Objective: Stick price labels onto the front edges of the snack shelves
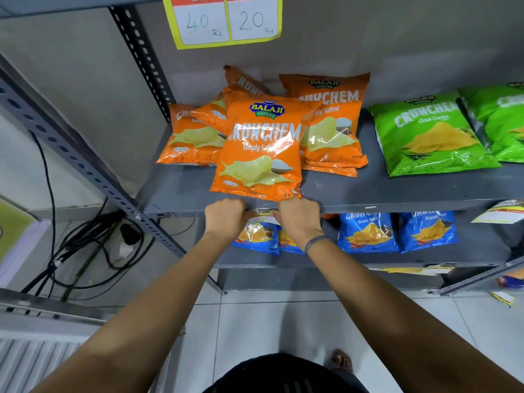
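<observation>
**Label going onto the orange-packet shelf edge**

At the front edge of the shelf (397, 204) that carries the orange packets (259, 150), both hands meet on 1 price label (262, 215). The left hand (226, 215) and the right hand (297, 217) are curled closed, each at one end of the label, and they seem to press or pinch it against the metal lip; only a small strip of it shows between them.

As a judgement, the task is partly done. 1 yellow label with 40 and 20 written on it (225, 19) already hangs from the shelf above. Another label (503, 212) hangs at the far right of the same edge, near the green packets (431, 137). On the shelf edge below the blue packets (367, 232) there is also something yellow (411, 270), probably a label too.

Whether the label under the hands is already stuck flat, I cannot tell, because the fingers cover most of it. Its writing is too small to read. The right side of the shelves is cut off, so how many places remain is not clear.
</observation>
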The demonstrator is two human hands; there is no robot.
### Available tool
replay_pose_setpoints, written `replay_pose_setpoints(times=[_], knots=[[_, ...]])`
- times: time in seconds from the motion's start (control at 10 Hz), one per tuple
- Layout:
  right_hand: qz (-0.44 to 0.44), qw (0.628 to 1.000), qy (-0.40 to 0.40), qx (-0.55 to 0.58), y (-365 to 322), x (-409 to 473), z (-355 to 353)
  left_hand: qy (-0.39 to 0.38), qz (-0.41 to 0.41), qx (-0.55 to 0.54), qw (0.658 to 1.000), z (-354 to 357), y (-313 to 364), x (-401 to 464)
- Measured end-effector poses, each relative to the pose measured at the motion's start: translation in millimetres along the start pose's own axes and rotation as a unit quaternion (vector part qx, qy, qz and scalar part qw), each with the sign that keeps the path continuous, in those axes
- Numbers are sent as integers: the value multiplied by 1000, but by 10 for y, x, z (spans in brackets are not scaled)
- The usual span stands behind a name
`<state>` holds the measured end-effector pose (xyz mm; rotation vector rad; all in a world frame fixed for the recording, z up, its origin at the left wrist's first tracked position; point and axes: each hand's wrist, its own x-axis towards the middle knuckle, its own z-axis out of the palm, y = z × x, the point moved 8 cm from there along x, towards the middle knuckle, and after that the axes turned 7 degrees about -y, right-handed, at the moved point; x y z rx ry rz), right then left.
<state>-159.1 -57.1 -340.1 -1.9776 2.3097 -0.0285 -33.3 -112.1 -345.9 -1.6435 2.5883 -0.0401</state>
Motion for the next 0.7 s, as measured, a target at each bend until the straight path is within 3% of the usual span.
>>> replay_pose_setpoints(times=[0.2, 0.4, 0.5, 0.6, 0.7], knots=[[-7, 1000, 2, 4, -13, -20, -14, -40, -37, -1, 999, -131, 5, 68], [-44, 999, -3, 13, 62, -154, -122, -23, -61, 40, 997, -378, 171, 43], [-49, 998, 22, 34, 187, -295, -283, 34, -58, 55, 996, -413, 305, -129], [-69, 988, 117, 68, 341, -463, -580, 134, -14, 61, 989, -560, 547, -351], [-75, 957, 272, 71, 531, -702, -980, 264, 49, 37, 963, -871, 869, -532]])
